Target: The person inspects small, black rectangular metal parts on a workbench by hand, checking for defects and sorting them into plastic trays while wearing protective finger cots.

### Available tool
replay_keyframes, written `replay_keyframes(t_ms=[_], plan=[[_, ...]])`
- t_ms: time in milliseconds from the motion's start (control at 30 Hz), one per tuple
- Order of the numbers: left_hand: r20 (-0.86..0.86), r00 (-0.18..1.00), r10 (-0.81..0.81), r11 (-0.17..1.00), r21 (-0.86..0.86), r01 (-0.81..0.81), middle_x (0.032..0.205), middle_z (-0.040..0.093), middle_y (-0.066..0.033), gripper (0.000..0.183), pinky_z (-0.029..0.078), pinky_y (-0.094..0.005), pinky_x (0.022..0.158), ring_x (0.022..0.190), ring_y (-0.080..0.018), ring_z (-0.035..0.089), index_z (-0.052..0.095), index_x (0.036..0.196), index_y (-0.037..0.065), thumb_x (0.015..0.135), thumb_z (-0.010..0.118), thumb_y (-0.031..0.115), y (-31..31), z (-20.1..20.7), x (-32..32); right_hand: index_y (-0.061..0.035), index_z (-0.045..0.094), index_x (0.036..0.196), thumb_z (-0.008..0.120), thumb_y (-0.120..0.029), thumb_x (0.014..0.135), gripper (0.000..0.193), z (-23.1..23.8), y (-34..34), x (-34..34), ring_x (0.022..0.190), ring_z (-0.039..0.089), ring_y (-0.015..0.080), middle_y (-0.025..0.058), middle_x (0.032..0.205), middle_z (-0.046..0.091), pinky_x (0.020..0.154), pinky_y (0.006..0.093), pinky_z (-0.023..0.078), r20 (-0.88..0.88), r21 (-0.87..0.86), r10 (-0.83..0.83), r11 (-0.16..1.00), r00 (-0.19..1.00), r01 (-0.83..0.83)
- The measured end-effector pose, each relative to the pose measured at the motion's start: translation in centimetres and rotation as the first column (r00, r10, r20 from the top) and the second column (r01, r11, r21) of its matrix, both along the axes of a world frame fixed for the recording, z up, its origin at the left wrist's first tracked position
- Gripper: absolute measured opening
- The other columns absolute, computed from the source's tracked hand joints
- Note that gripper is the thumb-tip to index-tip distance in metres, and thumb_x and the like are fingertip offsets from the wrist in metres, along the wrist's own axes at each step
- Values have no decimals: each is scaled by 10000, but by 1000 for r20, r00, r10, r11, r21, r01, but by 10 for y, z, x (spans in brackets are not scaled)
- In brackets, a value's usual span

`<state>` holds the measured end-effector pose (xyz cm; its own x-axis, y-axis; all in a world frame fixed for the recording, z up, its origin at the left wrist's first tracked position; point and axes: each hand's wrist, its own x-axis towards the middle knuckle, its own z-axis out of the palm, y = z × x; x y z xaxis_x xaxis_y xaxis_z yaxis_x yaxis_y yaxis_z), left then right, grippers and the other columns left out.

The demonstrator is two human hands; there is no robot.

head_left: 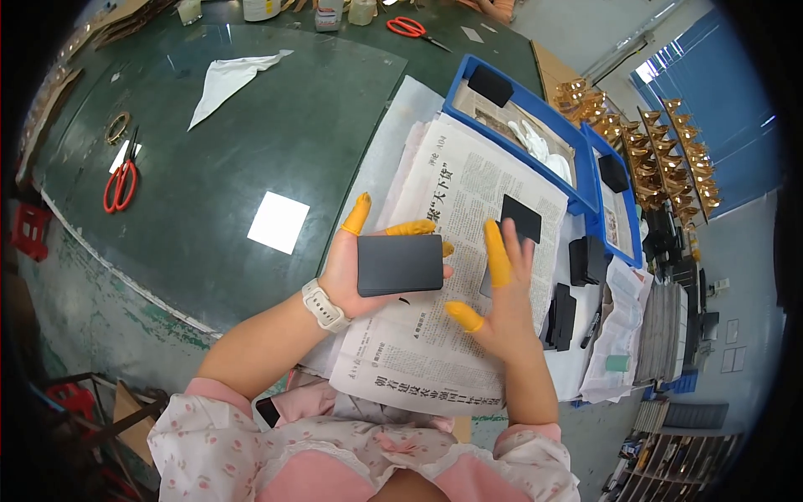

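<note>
A dark grey flat rectangular box (pixel 400 265) rests across the palm and fingers of my left hand (pixel 341 266), whose thumb points up and away from it. Yellow finger cots cover the thumb and some fingers. To the right, my right hand (pixel 510 316) is spread over the newspaper (pixel 452 335), with yellow cots on its thumb and index finger and nothing visible in its grip. Just beyond those fingertips lies a black square piece (pixel 522 219), partly covered by the hand. Another greyish piece shows under the index finger, mostly hidden.
Blue trays (pixel 585 194) at the right hold black pieces and a white glove (pixel 544 152). Black boxes (pixel 585 259) stand nearer. On the green table are red-handled scissors (pixel 121 186), a white square (pixel 278 222) and a white cloth (pixel 227 82).
</note>
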<state>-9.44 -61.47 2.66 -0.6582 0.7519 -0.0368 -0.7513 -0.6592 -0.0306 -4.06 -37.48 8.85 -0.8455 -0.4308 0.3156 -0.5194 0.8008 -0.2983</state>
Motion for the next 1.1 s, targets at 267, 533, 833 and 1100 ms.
replay_keyframes(t_ms=[267, 533, 833, 1100], plan=[[1, 1000, -12, 999, 35, 12, 1482, 502, -304, 951, 426, -615, 1089, 1281, -555, 542, 473, 1475, 0, 964, 330, 789, -2, -3, -2, 28, 536, 1412, 695, -371, 907, 663, -32, 37, 66, 1502, 346, 376, 185, 1422, 583, 1190, 725, 71, 26, 442, -216, 878, 976, 183], [58, 998, -7, 1000, -14, 8, 1517, 458, -295, 968, 354, -713, 1088, 1347, -563, 470, 464, 1486, 16, 949, 334, 810, 0, 3, 2, 0, 500, 1453, 764, -350, 868, 731, -24, 64, 42, 1491, 360, 384, 143, 1361, 630, 1204, 701, 77, 98, 300, -166, 945, 981, 130], [-23, 999, -34, 998, -60, 32, 1449, 509, -328, 968, 429, -661, 1061, 1263, -571, 546, 508, 1447, -6, 953, 331, 808, 1, -4, -1, -93, 508, 1425, 964, -293, 630, 938, -41, 89, 16, 1176, 576, 295, 74, 1175, 655, 1218, 557, 234, 136, -85, -36, 995, 990, 48], [19, 1000, -2, 994, -112, 4, 1421, 546, -305, 967, 459, -576, 1087, 1213, -538, 591, 527, 1420, -32, 959, 346, 798, 5, 4, 1, -18, 462, 1459, 1011, -228, 562, 1072, -11, 36, -9, 1167, 587, 228, 106, 1241, 612, 1098, 400, 405, 103, -493, 61, 870, 993, -2]])
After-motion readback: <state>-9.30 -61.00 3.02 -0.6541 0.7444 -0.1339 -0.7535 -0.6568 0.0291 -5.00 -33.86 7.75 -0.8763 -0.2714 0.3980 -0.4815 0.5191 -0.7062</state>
